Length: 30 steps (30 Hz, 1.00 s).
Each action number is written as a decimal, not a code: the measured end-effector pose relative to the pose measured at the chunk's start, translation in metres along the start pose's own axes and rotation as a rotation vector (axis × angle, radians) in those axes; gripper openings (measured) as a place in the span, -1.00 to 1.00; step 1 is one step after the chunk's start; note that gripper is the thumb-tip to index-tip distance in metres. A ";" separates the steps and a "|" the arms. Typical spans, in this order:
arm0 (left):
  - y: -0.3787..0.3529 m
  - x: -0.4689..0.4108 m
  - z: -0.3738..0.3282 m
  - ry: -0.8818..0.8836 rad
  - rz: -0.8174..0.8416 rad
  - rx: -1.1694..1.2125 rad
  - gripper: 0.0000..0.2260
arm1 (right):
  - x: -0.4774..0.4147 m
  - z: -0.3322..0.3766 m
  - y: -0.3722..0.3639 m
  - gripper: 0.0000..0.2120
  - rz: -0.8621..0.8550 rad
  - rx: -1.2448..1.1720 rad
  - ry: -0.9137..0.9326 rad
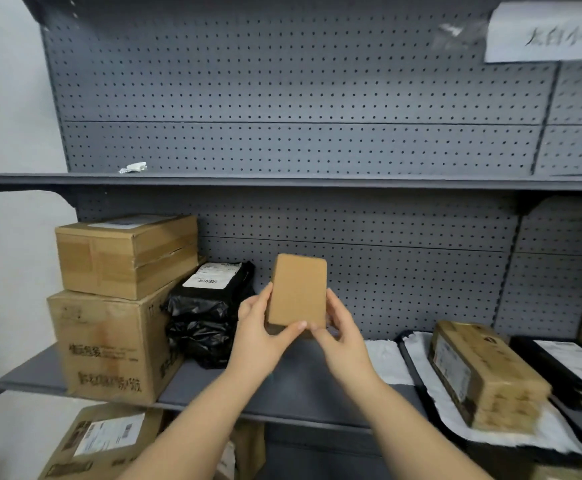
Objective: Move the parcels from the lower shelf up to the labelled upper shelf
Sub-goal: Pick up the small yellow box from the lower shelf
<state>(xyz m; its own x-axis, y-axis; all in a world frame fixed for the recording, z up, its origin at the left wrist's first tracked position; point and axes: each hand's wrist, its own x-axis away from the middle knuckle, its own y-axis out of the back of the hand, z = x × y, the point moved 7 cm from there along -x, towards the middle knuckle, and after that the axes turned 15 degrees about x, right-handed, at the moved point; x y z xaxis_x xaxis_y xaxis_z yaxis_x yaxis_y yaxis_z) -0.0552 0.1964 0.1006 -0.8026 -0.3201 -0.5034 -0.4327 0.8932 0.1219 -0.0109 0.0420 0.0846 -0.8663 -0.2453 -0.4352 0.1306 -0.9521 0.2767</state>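
You hold a small brown box (298, 291) upright above the lower shelf (196, 382), left hand (258, 336) and right hand (339, 336) both clamped on its lower end. Step: lifting. Next: raise it onto the bare upper shelf (317, 181), clearing the edge.

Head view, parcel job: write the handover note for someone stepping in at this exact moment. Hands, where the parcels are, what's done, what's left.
Left hand and right hand: both grip the small plain cardboard box, held upright in front of the lower shelf, not resting on it.
Upper shelf: no parcels in view, only a white scrap; a paper label hangs above at the right.
Lower shelf: two stacked cartons at left, black poly bag beside them, taped box on a white mailer and flat black parcels at right.
Done: nothing visibly placed.
Left: lift this box up, then the rest.
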 end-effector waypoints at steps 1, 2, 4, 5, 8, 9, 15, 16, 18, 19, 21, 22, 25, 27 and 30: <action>0.000 0.007 -0.016 -0.016 0.003 0.014 -0.24 | 0.006 0.014 0.009 -0.41 -0.002 0.046 0.019; 0.001 0.011 -0.027 -0.034 -0.001 0.018 -0.27 | 0.009 0.023 0.015 -0.43 0.002 0.093 0.039; 0.003 0.023 -0.055 -0.061 -0.018 0.016 -0.32 | 0.019 0.044 0.029 -0.41 0.028 0.181 0.078; 0.005 0.029 -0.066 -0.075 -0.030 0.016 -0.33 | 0.025 0.055 0.036 -0.37 0.043 0.211 0.096; 0.013 0.047 -0.101 -0.114 -0.080 0.016 -0.27 | 0.042 0.091 0.049 -0.29 0.070 0.237 0.183; 0.016 0.054 -0.115 -0.130 -0.095 0.012 -0.25 | 0.049 0.104 0.054 -0.28 0.064 0.235 0.209; 0.035 0.076 -0.208 -0.274 -0.092 -0.054 -0.25 | 0.072 0.185 0.089 -0.30 -0.018 0.255 0.372; 0.038 0.073 -0.224 -0.298 -0.092 -0.072 -0.25 | 0.070 0.199 0.096 -0.30 -0.029 0.259 0.398; 0.041 0.062 -0.255 -0.341 -0.083 -0.081 -0.29 | 0.060 0.227 0.110 -0.31 -0.052 0.263 0.443; 0.040 0.053 -0.268 -0.362 -0.072 -0.086 -0.33 | 0.053 0.239 0.117 -0.32 -0.064 0.269 0.450; 0.035 0.034 -0.289 -0.385 -0.056 -0.105 -0.42 | 0.036 0.260 0.126 -0.35 -0.083 0.298 0.446; 0.032 0.022 -0.296 -0.389 -0.047 -0.106 -0.46 | 0.026 0.268 0.128 -0.36 -0.088 0.309 0.438; 0.023 -0.010 -0.301 -0.362 -0.018 -0.085 -0.43 | -0.003 0.280 0.128 -0.42 -0.098 0.387 0.398; 0.022 -0.031 -0.295 -0.343 -0.028 -0.094 -0.36 | -0.022 0.279 0.122 -0.45 -0.103 0.436 0.363; 0.022 -0.058 -0.283 -0.318 -0.025 -0.105 -0.41 | -0.048 0.276 0.112 -0.46 -0.112 0.449 0.323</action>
<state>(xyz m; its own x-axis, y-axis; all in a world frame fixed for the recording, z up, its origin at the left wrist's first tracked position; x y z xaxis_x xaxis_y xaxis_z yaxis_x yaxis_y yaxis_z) -0.1340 0.1451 0.3748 -0.6297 -0.2123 -0.7473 -0.5039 0.8437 0.1849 -0.0876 -0.0024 0.3730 -0.6622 -0.2576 -0.7037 -0.2334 -0.8214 0.5204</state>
